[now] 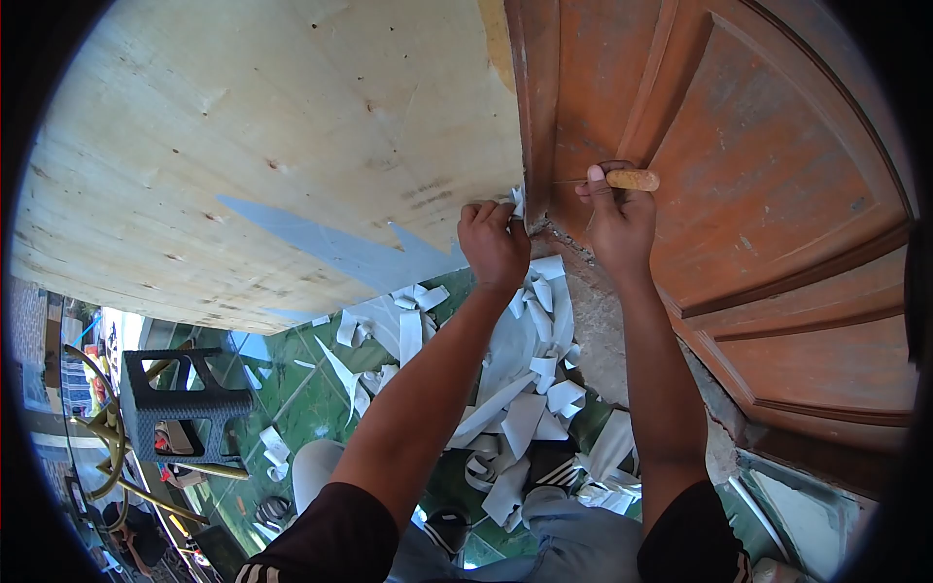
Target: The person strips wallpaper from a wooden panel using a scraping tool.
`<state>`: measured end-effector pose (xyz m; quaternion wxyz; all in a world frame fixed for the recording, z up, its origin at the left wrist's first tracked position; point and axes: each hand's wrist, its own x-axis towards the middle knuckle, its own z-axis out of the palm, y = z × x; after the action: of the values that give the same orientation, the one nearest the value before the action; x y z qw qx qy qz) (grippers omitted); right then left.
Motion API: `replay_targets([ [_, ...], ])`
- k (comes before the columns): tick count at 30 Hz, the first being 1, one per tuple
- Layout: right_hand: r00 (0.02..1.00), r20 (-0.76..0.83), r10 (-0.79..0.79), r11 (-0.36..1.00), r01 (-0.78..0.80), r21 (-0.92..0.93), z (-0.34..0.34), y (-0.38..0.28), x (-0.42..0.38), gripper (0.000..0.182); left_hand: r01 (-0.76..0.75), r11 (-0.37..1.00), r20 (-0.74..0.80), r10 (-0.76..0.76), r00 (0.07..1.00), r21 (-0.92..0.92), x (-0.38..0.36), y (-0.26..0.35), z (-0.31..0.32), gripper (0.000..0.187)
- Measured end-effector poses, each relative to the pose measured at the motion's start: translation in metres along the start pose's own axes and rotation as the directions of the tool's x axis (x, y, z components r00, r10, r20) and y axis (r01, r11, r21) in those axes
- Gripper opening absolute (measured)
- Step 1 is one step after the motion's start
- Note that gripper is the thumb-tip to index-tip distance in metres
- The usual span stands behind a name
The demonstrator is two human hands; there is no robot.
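My left hand [494, 248] is closed at the lower right edge of a bare wooden panel [321, 126]. Between its fingers a bit of white peeled strip [518, 202] sticks up. To the right, in front of a reddish-brown door [777, 146], my right hand [624, 223] grips a tool by its wooden handle [634, 180]. A thin shaft or blade seems to point left from that fist, but its tip is too fine to make out. A jagged patch of light blue-grey covering [321, 238] remains on the lower panel.
Curled white strips [525, 418] lie heaped on the green tiled floor [292, 389] around my feet. A dark plastic stool [185, 403] stands at the left, beside brass-coloured curved metal [112, 437]. Low at the right is a pale framed piece [807, 515].
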<state>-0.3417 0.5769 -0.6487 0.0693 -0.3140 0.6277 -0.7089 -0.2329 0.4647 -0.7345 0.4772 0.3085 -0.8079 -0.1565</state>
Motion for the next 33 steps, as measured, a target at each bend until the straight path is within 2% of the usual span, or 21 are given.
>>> replay_targets([
  [2,1.000,0.016,0.008,1.000,-0.008,-0.010,0.002,0.001,-0.001,0.023,0.075,0.997,0.064,-0.075,0.995,0.001,-0.019,-0.011,-0.001,0.008],
  [5,1.000,0.028,0.014,0.999,-0.012,-0.037,0.004,0.001,-0.003,0.023,0.114,0.992,0.118,-0.107,0.987,-0.054,-0.041,-0.021,-0.002,0.007],
  [11,0.999,0.043,0.018,0.998,-0.016,-0.058,0.005,0.004,-0.006,0.022,0.242,0.970,0.291,-0.234,0.928,0.007,-0.119,-0.036,-0.018,0.010],
  [14,0.998,0.044,0.043,0.997,-0.040,-0.066,0.006,0.004,-0.007,0.022,0.338,0.938,0.445,-0.338,0.830,0.081,-0.165,-0.038,-0.040,0.011],
  [16,0.998,0.048,0.043,0.996,-0.039,-0.082,0.007,0.005,-0.007,0.022,0.302,0.947,0.611,-0.305,0.730,0.111,-0.210,-0.044,-0.057,0.010],
  [17,0.997,0.051,0.061,0.995,-0.056,-0.082,0.007,0.005,-0.007,0.022,0.324,0.942,0.622,-0.307,0.720,0.090,-0.230,-0.037,-0.070,0.009],
  [18,0.996,0.053,0.078,0.994,-0.073,-0.082,0.008,0.004,-0.008,0.022,0.364,0.924,0.702,-0.337,0.628,0.118,-0.247,-0.033,-0.083,0.010],
  [19,0.994,0.055,0.091,0.993,-0.087,-0.083,0.009,0.004,-0.008,0.023,0.319,0.943,0.709,-0.288,0.643,0.095,-0.259,-0.026,-0.098,0.011],
  [23,0.995,0.058,0.085,0.992,-0.079,-0.096,0.009,0.011,-0.010,0.025,0.203,0.979,0.642,-0.174,0.747,0.029,-0.261,0.008,-0.149,0.022],
  [24,0.995,0.044,0.085,0.992,-0.081,-0.092,0.010,0.013,-0.011,0.026,0.182,0.983,0.616,-0.133,0.777,-0.017,-0.256,0.008,-0.153,0.031],
  [27,0.995,0.029,0.094,0.994,-0.092,-0.067,0.016,0.015,-0.013,0.026,0.328,0.944,0.699,-0.220,0.680,-0.022,-0.251,-0.006,-0.155,0.039],
  [30,1.000,0.010,0.018,0.999,-0.017,-0.043,0.025,0.019,-0.006,0.027,0.442,0.895,0.732,-0.341,0.590,0.061,-0.232,-0.015,-0.156,0.033],
  [33,0.998,0.032,-0.046,0.999,0.046,-0.014,0.037,0.018,0.007,0.029,0.297,0.947,0.765,-0.283,0.579,0.125,-0.211,-0.026,-0.159,0.025],
])
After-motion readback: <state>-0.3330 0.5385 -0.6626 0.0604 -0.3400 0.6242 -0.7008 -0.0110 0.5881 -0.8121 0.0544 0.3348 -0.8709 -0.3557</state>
